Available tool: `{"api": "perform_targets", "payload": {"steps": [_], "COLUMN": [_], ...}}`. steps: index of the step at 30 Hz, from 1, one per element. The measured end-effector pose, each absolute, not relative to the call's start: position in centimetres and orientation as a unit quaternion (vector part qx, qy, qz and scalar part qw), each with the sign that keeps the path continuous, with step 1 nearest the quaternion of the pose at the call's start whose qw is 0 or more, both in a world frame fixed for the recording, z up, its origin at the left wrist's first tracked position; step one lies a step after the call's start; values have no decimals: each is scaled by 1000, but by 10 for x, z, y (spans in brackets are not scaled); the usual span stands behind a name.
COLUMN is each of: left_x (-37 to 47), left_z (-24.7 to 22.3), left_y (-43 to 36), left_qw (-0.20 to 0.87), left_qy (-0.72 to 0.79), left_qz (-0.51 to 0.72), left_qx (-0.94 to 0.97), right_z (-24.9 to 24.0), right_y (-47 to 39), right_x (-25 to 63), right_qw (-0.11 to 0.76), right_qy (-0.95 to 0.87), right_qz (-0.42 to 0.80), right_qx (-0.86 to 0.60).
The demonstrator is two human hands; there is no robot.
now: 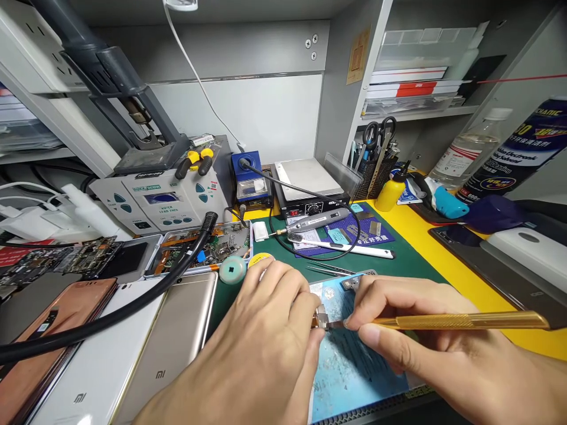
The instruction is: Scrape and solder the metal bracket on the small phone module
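My left hand (266, 330) is closed, its thumb and fingertips pinching a small silver metal part (322, 319) over a worn light-blue work surface (343, 386). The fingers hide most of that part, so its kind does not show. Between the thumb and fingers of my right hand (416, 313) lies a craft knife with a knurled golden handle (473, 320), held nearly level. Its narrow blade points left and meets the right side of the metal part. Another small metal piece (349, 284) lies just beyond my right fingers. Tweezers (330, 270) rest behind both hands.
A thick black hose (146, 301) crosses several phones (177, 330) at left. Behind stand a hot-air station (163, 203), a tray of circuit boards (221, 245), a soldering iron (316, 219), a toothbrush (345, 247) and a hot plate (310, 180). A yellow bottle (392, 192) is at right.
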State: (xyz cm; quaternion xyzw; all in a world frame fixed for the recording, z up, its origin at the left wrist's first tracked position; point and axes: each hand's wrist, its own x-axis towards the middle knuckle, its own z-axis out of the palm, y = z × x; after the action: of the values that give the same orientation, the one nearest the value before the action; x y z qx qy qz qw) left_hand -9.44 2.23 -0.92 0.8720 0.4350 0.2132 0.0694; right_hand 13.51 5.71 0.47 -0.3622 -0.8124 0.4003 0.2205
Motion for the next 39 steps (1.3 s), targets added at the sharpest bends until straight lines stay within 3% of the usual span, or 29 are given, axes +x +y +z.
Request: {"api": "perform_targets", "payload": {"steps": [22,27,33,39], "left_x": [-95,-97,-96,-95], "left_z": [-13,-12,-16,-18], "left_y": [21,22,25,26], "left_qw": [64,68,57,55], "left_qy": [441,447,428,435], "left_qz": [234,243,276,289], "left_qx": [864,858,859,851], "right_z": [5,1,-13,-15], "right_y": [54,55,62,63], "right_x": [137,134,135,135], "right_qw": [204,240,277,283], "right_qy": [-836,-780,-590,-548], "right_qz": [362,425,632,649], "right_qx": [-359,-392,-420,-446]}}
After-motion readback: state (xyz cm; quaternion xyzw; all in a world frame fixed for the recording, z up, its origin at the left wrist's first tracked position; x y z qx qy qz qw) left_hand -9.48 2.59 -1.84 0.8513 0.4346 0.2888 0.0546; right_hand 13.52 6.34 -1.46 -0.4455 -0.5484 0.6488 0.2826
